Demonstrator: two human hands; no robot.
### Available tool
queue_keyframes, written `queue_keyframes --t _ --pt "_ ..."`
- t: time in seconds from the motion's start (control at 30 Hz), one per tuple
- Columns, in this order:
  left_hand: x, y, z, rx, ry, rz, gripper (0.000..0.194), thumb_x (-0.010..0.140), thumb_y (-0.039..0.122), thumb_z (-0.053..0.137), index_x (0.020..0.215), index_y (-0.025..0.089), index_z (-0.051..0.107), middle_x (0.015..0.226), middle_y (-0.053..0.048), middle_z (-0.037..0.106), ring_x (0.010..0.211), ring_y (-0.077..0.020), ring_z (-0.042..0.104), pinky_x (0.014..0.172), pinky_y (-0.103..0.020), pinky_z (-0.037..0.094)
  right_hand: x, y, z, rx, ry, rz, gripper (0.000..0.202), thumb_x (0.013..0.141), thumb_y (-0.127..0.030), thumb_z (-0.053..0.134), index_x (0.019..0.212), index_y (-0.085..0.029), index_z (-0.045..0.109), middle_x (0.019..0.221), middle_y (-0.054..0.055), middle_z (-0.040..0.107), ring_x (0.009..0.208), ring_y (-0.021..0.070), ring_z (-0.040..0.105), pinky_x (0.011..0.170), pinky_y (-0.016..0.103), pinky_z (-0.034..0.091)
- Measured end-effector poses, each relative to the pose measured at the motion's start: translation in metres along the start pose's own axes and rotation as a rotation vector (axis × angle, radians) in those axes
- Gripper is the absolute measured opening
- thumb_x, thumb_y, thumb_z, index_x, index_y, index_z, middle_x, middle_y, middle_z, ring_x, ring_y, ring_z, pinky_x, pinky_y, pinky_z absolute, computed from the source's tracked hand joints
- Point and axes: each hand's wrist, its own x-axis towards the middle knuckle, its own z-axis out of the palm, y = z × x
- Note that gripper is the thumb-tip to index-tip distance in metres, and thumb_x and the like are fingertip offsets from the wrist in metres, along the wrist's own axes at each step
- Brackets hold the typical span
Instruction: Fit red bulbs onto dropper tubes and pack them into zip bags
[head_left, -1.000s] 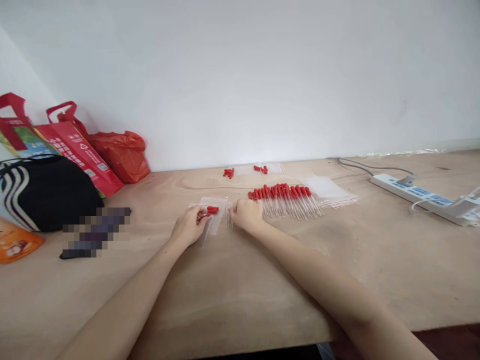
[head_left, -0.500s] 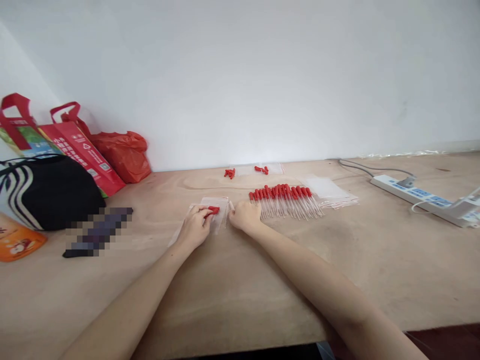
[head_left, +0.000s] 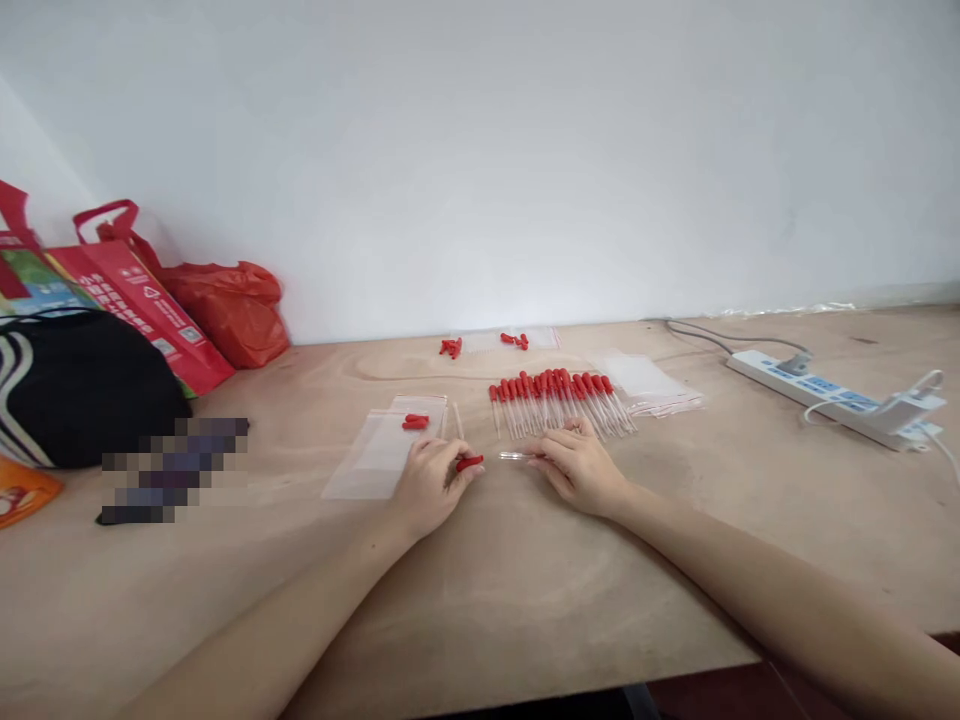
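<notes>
Plywood bench (head_left: 480, 600) | our left hand (head_left: 427, 487) pinches red bulb (head_left: 470, 462) | right hand (head_left: 579, 465) pinches glass tube (head_left: 514, 456), both before dropper row (head_left: 559, 400) | risk: misaligned push snaps tube.

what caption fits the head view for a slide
Left hand holds a red bulb, right hand a clear tube, before a row of droppers.

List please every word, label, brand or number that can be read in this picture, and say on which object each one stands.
No text can be read with certainty.
Red tote bag: white characters and small logos, too small and blurred to read.
Colourful bag behind it: print blurred, partly cut off.
Orange packet: mostly out of frame, nothing readable.
Power strip: no legible marking.
Object beside the black bag: pixelated.
Droppers and clear bags: no visible text.
</notes>
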Motion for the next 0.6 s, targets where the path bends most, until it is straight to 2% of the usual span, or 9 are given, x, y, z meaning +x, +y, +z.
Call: queue_keyframes --t 0.27,0.43,0.6 --pt "-0.001 0.004 0.006 -0.021 0.045 0.105 0.016 0.083 0.033 0.049 0.079 0.018 0.053 0.07 0.001 0.062 0.067 -0.0143 0.055 0.08 -0.034 0.036 0.005 -0.006 0.002 -0.014 0.022 -0.034 0.019 0.085 -0.02 0.04 0.084 -0.016 0.058 0.069 0.001 0.06 0.063 0.0112 0.049 0.072 0.029 0.023" --pt "-0.002 0.001 0.008 -0.042 0.076 0.183 0.015 0.085 0.029 0.047 0.09 0.02 0.058 0.077 0.001 0.066 0.071 -0.014 0.057 0.08 -0.033 0.035 0.004 -0.006 0.006 0.011 -0.009 -0.041 0.017 0.085 -0.019 0.04 0.084 -0.016 0.057 0.072 0.001 0.061 0.065 0.0111 0.051 0.074 0.03 0.022" --pt "-0.003 0.003 0.008 -0.034 0.064 0.209 0.019 0.087 0.027 0.043 0.085 0.019 0.06 0.074 0.0 0.066 0.07 -0.0142 0.057 0.08 -0.034 0.034 0.004 -0.005 0.008 0.05 -0.039 -0.078 0.018 0.085 -0.018 0.04 0.085 -0.017 0.058 0.075 0.001 0.062 0.068 0.011 0.052 0.074 0.03 0.022"
